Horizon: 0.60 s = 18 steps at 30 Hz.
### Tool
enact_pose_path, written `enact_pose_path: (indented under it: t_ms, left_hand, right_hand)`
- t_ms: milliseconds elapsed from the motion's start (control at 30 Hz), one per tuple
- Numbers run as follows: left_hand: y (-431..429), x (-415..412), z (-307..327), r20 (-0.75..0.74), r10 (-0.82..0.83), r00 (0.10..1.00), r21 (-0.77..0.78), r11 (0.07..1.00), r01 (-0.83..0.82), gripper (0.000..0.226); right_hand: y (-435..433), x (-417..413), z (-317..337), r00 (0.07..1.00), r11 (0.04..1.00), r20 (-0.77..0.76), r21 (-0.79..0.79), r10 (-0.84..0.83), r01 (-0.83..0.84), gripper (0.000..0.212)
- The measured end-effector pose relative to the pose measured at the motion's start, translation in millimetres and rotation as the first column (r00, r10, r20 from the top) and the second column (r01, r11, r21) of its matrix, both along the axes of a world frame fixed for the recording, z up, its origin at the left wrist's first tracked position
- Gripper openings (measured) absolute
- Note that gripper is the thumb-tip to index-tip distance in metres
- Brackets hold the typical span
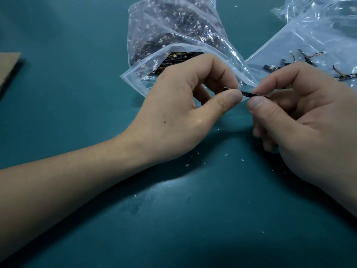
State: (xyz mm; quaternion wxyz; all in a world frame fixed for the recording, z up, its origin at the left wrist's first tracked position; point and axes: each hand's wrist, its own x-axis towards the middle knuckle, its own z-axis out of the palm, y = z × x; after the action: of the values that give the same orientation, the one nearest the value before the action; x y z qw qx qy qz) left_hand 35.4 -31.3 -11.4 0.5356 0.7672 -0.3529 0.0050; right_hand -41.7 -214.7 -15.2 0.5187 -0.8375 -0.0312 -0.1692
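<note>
A bare left arm [67, 180] lies closest, stretched across the blue-green table [193, 238]. Little white crumbs [193, 158] are dotted on the table near the wrist. Next come the two hands, close together above the table. The left hand [173, 113] pinches one end of a thin black strip [248, 94] between its thumb and first finger. The right hand [301, 122] pinches the other end the same way, and its other fingers are curled in. The strip sits flat between the two thumbs. Just behind the hands is a clear plastic bag [173, 35] with its mouth open, stuffed with dark parts and thin wires. To the right is another clear bag [309, 35] with a few loose black pieces [307, 59] lying on it. Far left, a bit of brown cardboard [8, 68] lies on the table.
</note>
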Motion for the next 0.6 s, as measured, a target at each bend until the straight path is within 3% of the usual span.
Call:
enact_pose_path:
  t_ms: [600]
  left_hand:
    - [-0.7,0.1,0.3,0.043,-0.023,0.999,0.029,0.999,0.022,0.01]
  right_hand:
    - [0.4,-0.3,0.8,1.0,1.0,0.031,0.013,-0.002,0.002,0.008]
